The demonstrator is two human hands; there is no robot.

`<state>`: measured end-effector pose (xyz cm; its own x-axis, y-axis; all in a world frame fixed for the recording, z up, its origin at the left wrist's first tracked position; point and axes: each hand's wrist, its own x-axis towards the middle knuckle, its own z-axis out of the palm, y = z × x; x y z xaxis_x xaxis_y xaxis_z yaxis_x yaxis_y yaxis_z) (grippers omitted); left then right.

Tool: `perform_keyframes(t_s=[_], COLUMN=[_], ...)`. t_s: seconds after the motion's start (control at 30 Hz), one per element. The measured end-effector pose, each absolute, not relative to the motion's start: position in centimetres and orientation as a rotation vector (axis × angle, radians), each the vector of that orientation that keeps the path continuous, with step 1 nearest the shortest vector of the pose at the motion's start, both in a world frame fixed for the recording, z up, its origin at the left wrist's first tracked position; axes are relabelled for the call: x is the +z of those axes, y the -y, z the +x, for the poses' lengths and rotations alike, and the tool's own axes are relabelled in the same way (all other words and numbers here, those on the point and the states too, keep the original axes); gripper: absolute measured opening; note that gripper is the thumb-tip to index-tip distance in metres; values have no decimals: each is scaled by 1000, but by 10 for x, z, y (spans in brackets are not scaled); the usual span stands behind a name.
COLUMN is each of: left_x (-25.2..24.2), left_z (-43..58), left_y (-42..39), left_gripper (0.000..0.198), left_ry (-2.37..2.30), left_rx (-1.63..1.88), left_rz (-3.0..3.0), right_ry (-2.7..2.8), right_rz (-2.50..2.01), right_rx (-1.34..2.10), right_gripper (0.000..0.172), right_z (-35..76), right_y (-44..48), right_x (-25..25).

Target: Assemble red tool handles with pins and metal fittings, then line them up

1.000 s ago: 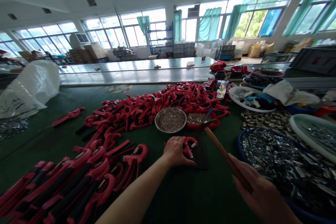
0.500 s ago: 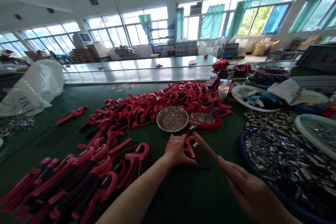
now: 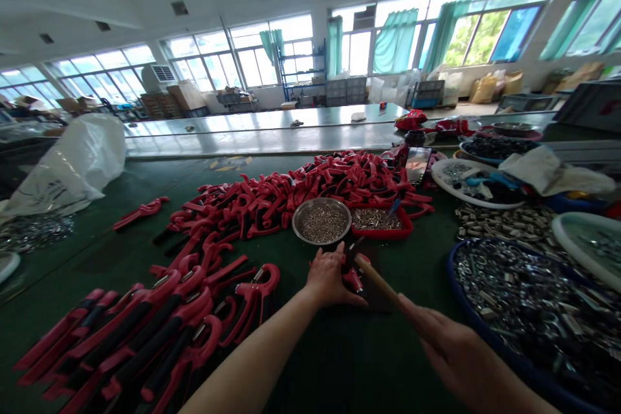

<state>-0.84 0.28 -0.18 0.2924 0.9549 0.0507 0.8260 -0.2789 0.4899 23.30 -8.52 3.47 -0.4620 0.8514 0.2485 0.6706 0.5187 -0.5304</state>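
Note:
My right hand (image 3: 444,339) is closed round the wooden handle of a hammer (image 3: 380,278). The hammer's head lies over a red hand grip exerciser (image 3: 355,281), partly covering it. Whether the head touches it I cannot tell. My left hand (image 3: 332,278) presses the hand grip from its left side, thumb stretched toward me and fingers on the far side. A dark block (image 3: 381,297) shows beneath the hand grip. Just beyond my left hand stand a steel bowl (image 3: 297,233) of small metal pieces and a red tray (image 3: 406,229) of pins.
Red and black hand grips (image 3: 272,197) lie heaped behind the bowl, with more in rows (image 3: 145,310) at front left. On the right are a blue basin (image 3: 453,272) of metal parts and a white tray (image 3: 449,189). A plastic bag (image 3: 92,152) stands at left.
The hammer head has come down a little over the hand grip, hiding more of it. My left hand stays at the hand grip. The whole view has shifted slightly.

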Motion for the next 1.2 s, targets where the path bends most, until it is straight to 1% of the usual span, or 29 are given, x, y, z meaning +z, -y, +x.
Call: perform_keyframes(t_s=[0.1, 0.2, 0.27, 0.37, 0.47, 0.6, 0.7, 0.77, 0.8, 0.83, 0.87, 0.93, 1.0, 1.07, 1.13, 1.2], left_x=[0, 1, -1, -7, -16, -14, 8, 29, 39, 47, 52, 54, 48, 37, 30, 26], left_z=[-9, -10, -8, 1, 12, 14, 8, 5, 4, 2, 1, -2, -8, -13, -17, -19], left_y=[-2, 0, 6, 20, 33, 34, 34, 36, 36, 36, 33, 23, 8, -8, -19, -23], left_gripper=[124, 119, 111, 92, 81, 81, 75, 64, 58, 55, 56, 69, 82, 87, 83, 70], left_ry=[-1593, -1579, -1597, -1698, -1845, -1871, -1779, -1708, -1667, -1617, -1561, -1456, -1350, -1294, -1384, -1631], left_rx=[481, 476, 468, 471, 470, 356, 325, 357, 376, 384, 380, 354, 306, 262, 202, 195], left_rz=[2206, 2249, 2291, 2345, 2324, 2318, 2364, 2350, 2319, 2270, 2196, 1967, 1696, 1527, 1591, 1823], right_ry=[2312, 2172, 2040, 1870, 1927, 2135, 2210, 2249, 2263, 2277, 2286, 2258, 2180, 2102, 2082, 2122], right_rz=[-1260, -1383, -1502, -1693, -1736, -1677, -1490, -1337, -1274, -1216, -1172, -1158, -1229, -1309, -1347, -1351], right_rx=[627, 688, 732, 776, 583, 125, -39, -3, 52, 140, 251, 469, 624, 698, 688, 602], right_gripper=[52, 51, 53, 56, 49, 39, 46, 54, 54, 50, 44, 34, 32, 34, 33, 28], right_z=[236, 252, 267, 288, 302, 294, 266, 245, 235, 227, 220, 210, 202, 194, 185, 179], right_y=[78, 80, 86, 98, 103, 90, 67, 50, 41, 33, 25, 12, 1, -9, -18, -25], right_x=[33, 28, 17, -9, -33, -34, -15, -1, 5, 10, 13, 15, 14, 12, 9, 4])
